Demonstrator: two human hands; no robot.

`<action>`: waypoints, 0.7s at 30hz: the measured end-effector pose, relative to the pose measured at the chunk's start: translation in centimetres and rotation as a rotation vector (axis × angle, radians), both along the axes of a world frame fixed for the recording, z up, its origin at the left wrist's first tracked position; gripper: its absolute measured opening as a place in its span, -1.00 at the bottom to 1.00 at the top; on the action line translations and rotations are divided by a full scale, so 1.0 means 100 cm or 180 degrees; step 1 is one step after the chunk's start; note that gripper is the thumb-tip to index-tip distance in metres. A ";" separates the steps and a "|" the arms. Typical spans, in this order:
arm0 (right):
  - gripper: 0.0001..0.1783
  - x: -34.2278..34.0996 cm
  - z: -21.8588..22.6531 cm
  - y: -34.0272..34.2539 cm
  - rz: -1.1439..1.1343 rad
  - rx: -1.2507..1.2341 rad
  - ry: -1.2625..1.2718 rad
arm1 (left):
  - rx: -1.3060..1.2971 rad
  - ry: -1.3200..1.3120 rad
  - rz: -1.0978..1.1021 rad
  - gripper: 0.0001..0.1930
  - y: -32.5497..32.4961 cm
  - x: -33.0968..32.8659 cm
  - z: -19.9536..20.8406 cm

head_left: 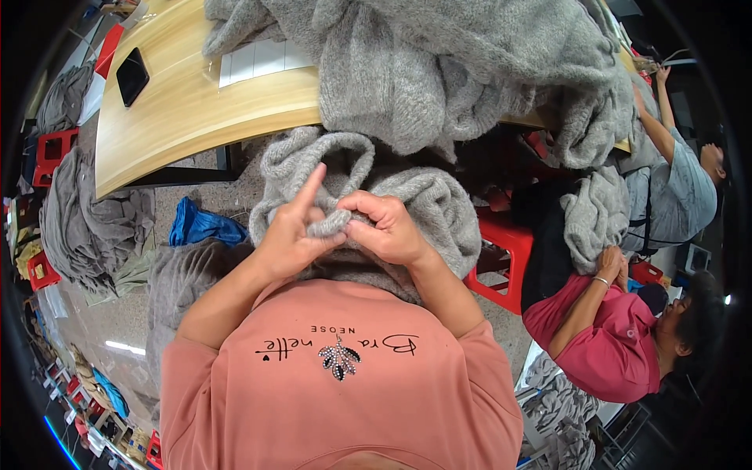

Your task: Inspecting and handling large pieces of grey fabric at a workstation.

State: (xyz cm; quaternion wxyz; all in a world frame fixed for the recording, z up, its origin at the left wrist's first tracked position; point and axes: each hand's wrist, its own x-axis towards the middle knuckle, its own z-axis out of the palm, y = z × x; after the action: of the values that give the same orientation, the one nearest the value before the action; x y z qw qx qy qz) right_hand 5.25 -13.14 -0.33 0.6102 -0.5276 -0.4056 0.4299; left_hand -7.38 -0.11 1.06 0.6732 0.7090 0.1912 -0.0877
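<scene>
A fuzzy grey knitted garment (pixel 437 205) lies bunched on my lap, with one rolled edge curving up into a loop. My right hand (pixel 390 229) pinches that edge between thumb and bent fingers. Close beside it, my left hand (pixel 291 233) holds the same edge, its thumb low against the knit and its index finger stretched upward. A short piece of the edge shows between the two hands. The tips of some left fingers are hidden behind the knit.
Ahead stands a wooden table (pixel 184 98) bearing a large grey knit pile (pixel 470 55) and a black phone (pixel 132 77). A red stool (pixel 505 262) is at right, near a seated co-worker (pixel 599 337) in red. Further grey knits (pixel 90 219) and blue cloth (pixel 202 223) lie left.
</scene>
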 end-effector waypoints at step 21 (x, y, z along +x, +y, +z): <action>-0.90 -0.013 -0.003 -0.001 -0.0562 -0.0382 -0.0892 | 0.0277 -0.0699 0.0602 -0.97 -0.004 0.003 -0.005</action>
State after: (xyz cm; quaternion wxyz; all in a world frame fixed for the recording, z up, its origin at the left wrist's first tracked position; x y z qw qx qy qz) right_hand 3.97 -13.25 -0.62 0.5504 -0.6515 -0.4124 0.3203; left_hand -7.09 -0.53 0.59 0.6639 0.7216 0.1859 0.0626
